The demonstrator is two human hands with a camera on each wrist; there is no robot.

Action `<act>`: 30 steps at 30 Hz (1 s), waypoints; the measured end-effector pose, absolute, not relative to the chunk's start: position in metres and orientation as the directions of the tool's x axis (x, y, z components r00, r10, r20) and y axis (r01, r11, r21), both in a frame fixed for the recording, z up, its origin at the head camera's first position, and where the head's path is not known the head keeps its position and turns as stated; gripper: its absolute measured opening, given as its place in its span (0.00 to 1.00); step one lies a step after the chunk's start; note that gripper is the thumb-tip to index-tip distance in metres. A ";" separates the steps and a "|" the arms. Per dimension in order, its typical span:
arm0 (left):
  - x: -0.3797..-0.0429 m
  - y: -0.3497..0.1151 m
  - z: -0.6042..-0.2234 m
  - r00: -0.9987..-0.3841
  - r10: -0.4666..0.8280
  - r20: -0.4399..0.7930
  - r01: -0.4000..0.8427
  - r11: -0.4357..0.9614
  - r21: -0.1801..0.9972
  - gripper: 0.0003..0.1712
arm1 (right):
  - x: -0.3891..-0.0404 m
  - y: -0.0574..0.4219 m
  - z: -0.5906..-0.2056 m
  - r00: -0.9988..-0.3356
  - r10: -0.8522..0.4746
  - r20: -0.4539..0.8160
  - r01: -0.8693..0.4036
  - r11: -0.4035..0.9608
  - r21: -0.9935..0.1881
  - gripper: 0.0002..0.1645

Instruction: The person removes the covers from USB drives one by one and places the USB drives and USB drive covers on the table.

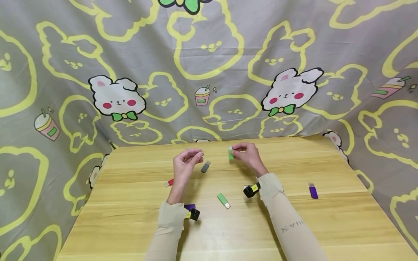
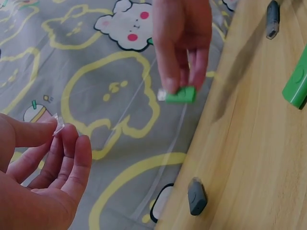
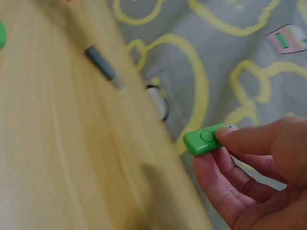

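A pale wood-grain tabletop [image 1: 130, 221] spreads around a green USB flash drive [image 1: 223, 201] lying with its metal plug end angled to the near right. Behind that drive, and off to its left and right, hangs a grey cloth [image 1: 230, 85] printed with yellow outlined figures, white rabbits in green bows and pink drink cups.

Beyond the lying green drive and to its left, a person's left hand [image 1: 187, 161] has its grip closed on a small clear plastic piece [image 2: 58, 123], pinched between thumb and fingertips. Beyond the same drive and slightly to its right, the right hand [image 1: 247, 154] pinches a second green flash drive [image 3: 204, 139] in its grip, raised above the wood with the plug end showing.

Scattered around the lying green drive are a grey flash drive [image 1: 205, 167], beyond it and a little left; a red one [image 1: 171, 182], farther left and partly covered by the left forearm; a purple one [image 1: 190, 207], just to its left, half hidden behind a black wrist camera [image 1: 195, 214]; and another purple one [image 1: 313, 191], well to its right. A dark flash drive [image 2: 272, 20] lies beyond it to the right, largely blocked by the right wrist's camera [image 1: 250, 191] in the head view.
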State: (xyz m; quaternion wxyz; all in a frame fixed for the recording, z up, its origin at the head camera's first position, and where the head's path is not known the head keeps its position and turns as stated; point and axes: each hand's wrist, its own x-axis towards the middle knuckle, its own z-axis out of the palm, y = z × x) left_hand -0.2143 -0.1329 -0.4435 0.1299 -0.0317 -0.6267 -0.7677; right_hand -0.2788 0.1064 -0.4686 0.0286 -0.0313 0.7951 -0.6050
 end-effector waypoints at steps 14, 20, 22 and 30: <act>-0.212 -0.130 -0.445 -0.967 -0.133 0.217 0.237 -0.164 0.958 0.09 | -0.309 0.087 -0.483 -0.995 0.032 -0.095 0.097 0.547 -0.831 0.08; -0.212 -0.131 -0.446 -0.969 -0.131 0.211 0.231 -0.156 0.960 0.08 | -0.312 0.083 -0.482 -0.995 0.035 -0.093 0.093 0.655 -0.750 0.09; -0.212 -0.132 -0.445 -0.969 -0.130 0.212 0.231 -0.153 0.961 0.08 | -0.313 0.081 -0.481 -0.996 0.034 -0.085 0.086 0.672 -0.736 0.08; -0.214 -0.132 -0.447 -0.972 -0.123 0.201 0.218 -0.150 0.964 0.09 | -0.314 0.075 -0.481 -0.998 0.020 -0.053 0.051 0.709 -0.703 0.08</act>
